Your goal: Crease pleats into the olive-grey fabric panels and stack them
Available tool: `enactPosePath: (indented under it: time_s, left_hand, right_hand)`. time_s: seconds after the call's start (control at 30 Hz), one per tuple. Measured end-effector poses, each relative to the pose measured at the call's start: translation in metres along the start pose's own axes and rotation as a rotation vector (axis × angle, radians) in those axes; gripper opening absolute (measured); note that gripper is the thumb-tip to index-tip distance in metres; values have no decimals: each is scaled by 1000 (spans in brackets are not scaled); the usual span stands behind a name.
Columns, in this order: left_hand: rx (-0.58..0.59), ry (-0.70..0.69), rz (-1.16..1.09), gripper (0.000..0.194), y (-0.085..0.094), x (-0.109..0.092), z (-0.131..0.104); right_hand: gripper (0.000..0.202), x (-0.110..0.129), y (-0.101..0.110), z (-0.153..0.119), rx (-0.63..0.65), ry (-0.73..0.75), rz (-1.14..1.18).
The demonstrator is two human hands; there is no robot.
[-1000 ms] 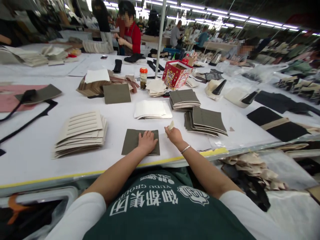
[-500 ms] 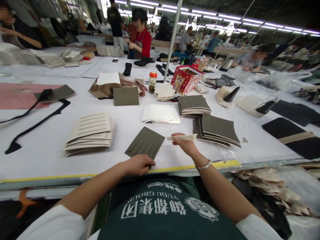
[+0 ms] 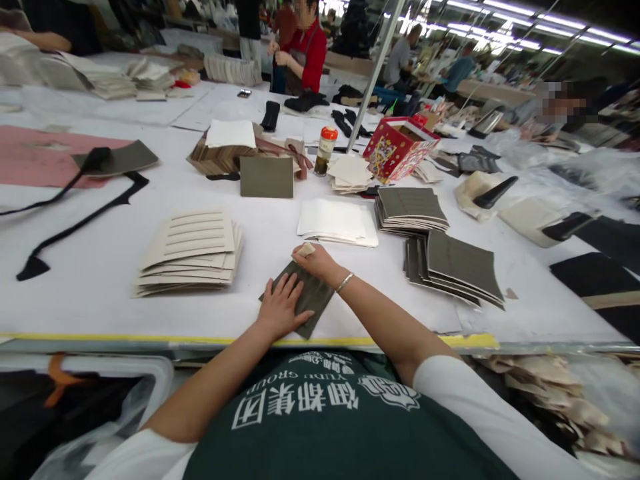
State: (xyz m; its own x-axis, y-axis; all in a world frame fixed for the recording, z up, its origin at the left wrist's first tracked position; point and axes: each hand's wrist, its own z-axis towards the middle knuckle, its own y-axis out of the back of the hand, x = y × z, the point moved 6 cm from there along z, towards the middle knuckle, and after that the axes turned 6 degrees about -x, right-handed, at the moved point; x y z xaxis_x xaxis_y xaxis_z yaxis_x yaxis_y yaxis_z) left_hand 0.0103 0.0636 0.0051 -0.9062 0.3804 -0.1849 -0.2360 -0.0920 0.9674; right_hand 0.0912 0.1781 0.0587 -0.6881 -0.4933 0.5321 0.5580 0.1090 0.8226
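A dark olive panel (image 3: 319,297) with raised ridges lies at a slant near the table's front edge. My left hand (image 3: 281,305) is spread flat on it, fingers apart, pressing its near left side. At the panel's far end, my right hand (image 3: 321,263) is closed around a flat cream-coloured stick (image 3: 305,249), of which only a short end shows above the fingers. The stick's lower end is hidden by the hand, so I cannot tell if it touches the panel. Part of the panel is covered by both hands.
To the left stands a stack of cream ridged panels (image 3: 193,243). Dark panel stacks (image 3: 463,263) sit at the right, white sheets (image 3: 337,220) ahead. Farther back are a jar with an orange lid (image 3: 326,150), a red box (image 3: 395,150) and a metal pole (image 3: 377,70). Co-workers stand beyond.
My right hand has moved left with the stick, from beside the panel onto its far end. My left hand has gone from its near edge to lying spread on top. The view has shifted.
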Motion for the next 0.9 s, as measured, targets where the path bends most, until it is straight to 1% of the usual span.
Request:
enactPosePath:
  time_s: [0.07, 0.1, 0.17, 0.27, 0.3, 0.37, 0.43, 0.53, 0.67, 0.77, 0.83, 0.9]
  left_hand:
    - [5, 17, -4, 73, 0, 0, 0]
    - [7, 28, -6, 73, 0, 1, 0]
    - [11, 39, -10, 73, -1, 1, 1]
    - [17, 28, -13, 72, -3, 1, 1]
    - [18, 23, -12, 72, -3, 1, 2]
    - [16, 16, -6, 72, -3, 1, 2]
    - [13, 10, 5, 72, -3, 0, 3]
    - [13, 17, 26, 71, -1, 0, 3]
    - [22, 42, 45, 70, -1, -1, 3]
    - [25, 40, 49, 70, -1, -1, 3]
    - [27, 38, 51, 70, -2, -1, 4]
    - [24, 36, 54, 71, -2, -1, 4]
  right_hand:
    - [17, -5, 3, -9, 24, -33, 23]
    - [17, -12, 7, -21, 35, -62, 46]
    - [17, -30, 20, -55, 40, -134, 84]
    - [19, -56, 38, -106, 6, -273, 122]
    - [20, -63, 42, -117, -6, -327, 142]
    - [19, -71, 43, -129, -29, -421, 191]
    - [19, -73, 42, -129, -50, -469, 216]
    - [21, -70, 43, -121, -96, -466, 182]
    - [20, -61, 46, -117, -83, -419, 176]
    - [21, -58, 46, -113, -125, -375, 178]
    - [21, -59, 43, -108, -139, -340, 142]
    - [20, -60, 38, -103, -119, -319, 113]
